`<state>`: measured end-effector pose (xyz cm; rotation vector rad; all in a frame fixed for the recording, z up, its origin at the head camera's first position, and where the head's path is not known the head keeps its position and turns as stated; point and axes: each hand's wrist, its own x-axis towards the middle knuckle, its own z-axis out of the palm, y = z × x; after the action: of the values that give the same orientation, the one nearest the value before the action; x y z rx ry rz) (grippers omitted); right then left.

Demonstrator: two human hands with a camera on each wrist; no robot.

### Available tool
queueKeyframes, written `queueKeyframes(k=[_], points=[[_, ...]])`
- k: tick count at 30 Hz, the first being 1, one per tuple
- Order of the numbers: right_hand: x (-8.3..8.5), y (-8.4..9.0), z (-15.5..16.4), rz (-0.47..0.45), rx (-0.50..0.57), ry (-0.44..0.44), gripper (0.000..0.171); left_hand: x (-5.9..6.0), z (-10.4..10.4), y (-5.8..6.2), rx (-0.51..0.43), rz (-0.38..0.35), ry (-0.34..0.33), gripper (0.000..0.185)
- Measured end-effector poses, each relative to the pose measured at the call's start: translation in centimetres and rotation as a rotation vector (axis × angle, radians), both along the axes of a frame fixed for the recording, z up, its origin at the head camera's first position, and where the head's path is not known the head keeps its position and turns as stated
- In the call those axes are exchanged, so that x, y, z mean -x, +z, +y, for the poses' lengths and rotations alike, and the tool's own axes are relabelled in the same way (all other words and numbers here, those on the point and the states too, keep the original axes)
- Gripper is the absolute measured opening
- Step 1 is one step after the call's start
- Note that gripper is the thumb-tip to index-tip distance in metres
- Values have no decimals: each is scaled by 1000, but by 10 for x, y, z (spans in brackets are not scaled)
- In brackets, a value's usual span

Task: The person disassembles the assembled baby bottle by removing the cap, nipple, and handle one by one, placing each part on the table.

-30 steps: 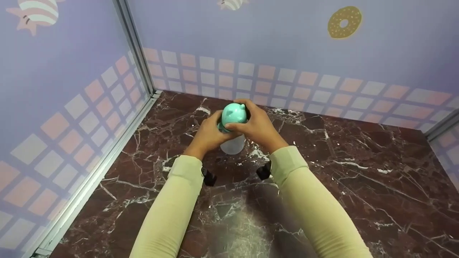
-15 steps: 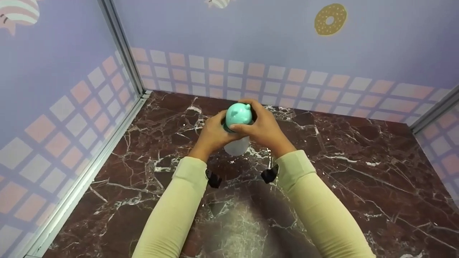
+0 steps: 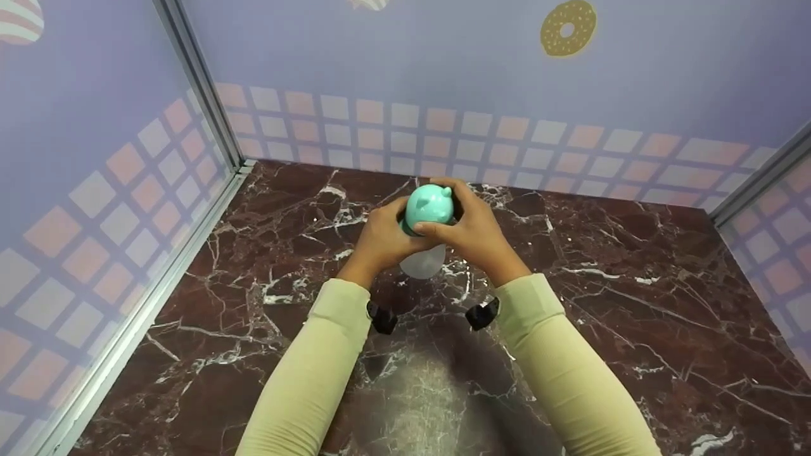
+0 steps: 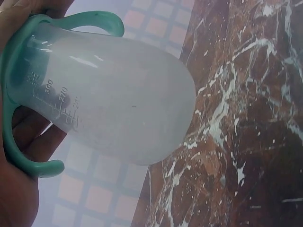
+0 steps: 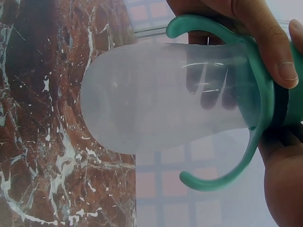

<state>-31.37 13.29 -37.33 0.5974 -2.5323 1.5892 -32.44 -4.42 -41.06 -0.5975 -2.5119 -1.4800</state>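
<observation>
A baby bottle with a frosted, see-through body (image 4: 123,99) and raised measuring marks is held between both hands, over the table. Its turquoise rounded cap (image 3: 431,206) has small ear-like bumps and faces up toward the head camera. My left hand (image 3: 388,234) grips the bottle around its neck, by the turquoise collar with two curved handles (image 5: 222,182). From the right, my right hand (image 3: 476,228) grips the cap, its thumb across the near side. The hands hide much of the neck. Whether the base touches the table cannot be told.
Dark red marbled table (image 3: 608,354) runs under both arms. A purple wall with pink and white squares (image 3: 405,114) closes off the back, another wall the left side along a metal rail (image 3: 158,304). A black wrist camera (image 3: 483,315) sits at each cuff.
The head view has turned slightly to the right. Both hands have shifted a little rightward over the table with the bottle, keeping their grips on it.
</observation>
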Motion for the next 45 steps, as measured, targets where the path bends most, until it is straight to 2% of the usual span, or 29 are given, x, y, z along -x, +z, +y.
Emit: queueKeyframes(k=[10,17,23,29,35,45], points=[[-6,-7,6,-11,26,-29,83,-2,9,-6,-31,15,-2,69],[-13,-10,9,34,35,-60,81,-7,16,-7,-46,29,5,65],[-19,-9,10,73,53,-102,79,-9,20,-7,-73,6,-29,67],[-21,-9,14,74,82,-119,77,-9,24,-5,-81,11,-54,63],[-22,-8,19,80,83,-134,75,-8,28,-3,-99,-22,-84,62],[-26,-12,24,66,117,-150,76,-5,34,-7,-130,-41,-119,63]])
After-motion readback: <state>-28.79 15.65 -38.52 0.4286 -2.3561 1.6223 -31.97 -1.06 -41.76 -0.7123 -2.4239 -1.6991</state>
